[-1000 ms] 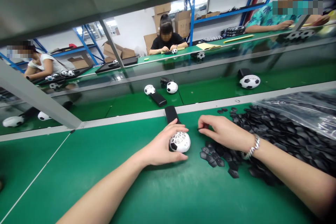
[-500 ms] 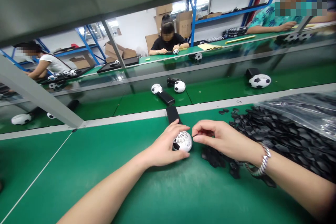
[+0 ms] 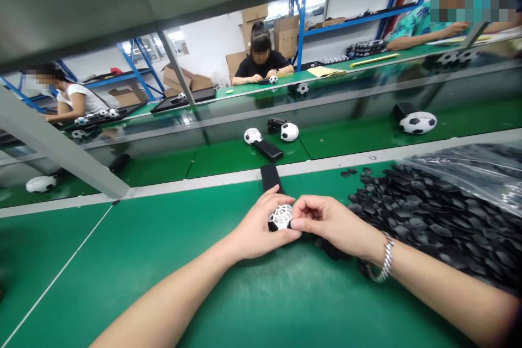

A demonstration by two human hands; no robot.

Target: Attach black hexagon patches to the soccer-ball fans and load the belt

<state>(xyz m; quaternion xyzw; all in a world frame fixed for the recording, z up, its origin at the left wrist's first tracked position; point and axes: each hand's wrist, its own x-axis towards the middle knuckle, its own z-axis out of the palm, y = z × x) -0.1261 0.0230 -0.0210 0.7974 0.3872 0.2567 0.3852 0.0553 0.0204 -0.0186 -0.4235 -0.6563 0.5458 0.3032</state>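
Note:
On the green table lies a device with a white football-patterned head (image 3: 280, 216) and a flat black handle (image 3: 271, 178) pointing away from me. My left hand (image 3: 261, 222) is closed around the head, thumb at the near side and fingers over the far side. My right hand (image 3: 320, 217) pinches a small black patch (image 3: 290, 224) against the right side of the head. Its fingertips hide much of that patch. Another black patch (image 3: 272, 225) sits in the head near my left thumb. A silver bracelet (image 3: 383, 261) circles my right wrist.
A large heap of black patches (image 3: 424, 217) lies at the right, partly under a clear plastic bag (image 3: 481, 174). Beyond the metal edge (image 3: 212, 179), several football devices (image 3: 418, 122) lie on a green belt. A slanted post (image 3: 69, 136) stands at left. Several people sit opposite.
My right hand has moved left, bringing the black patch onto the football head. My left hand keeps its hold. Devices on the belt have shifted right.

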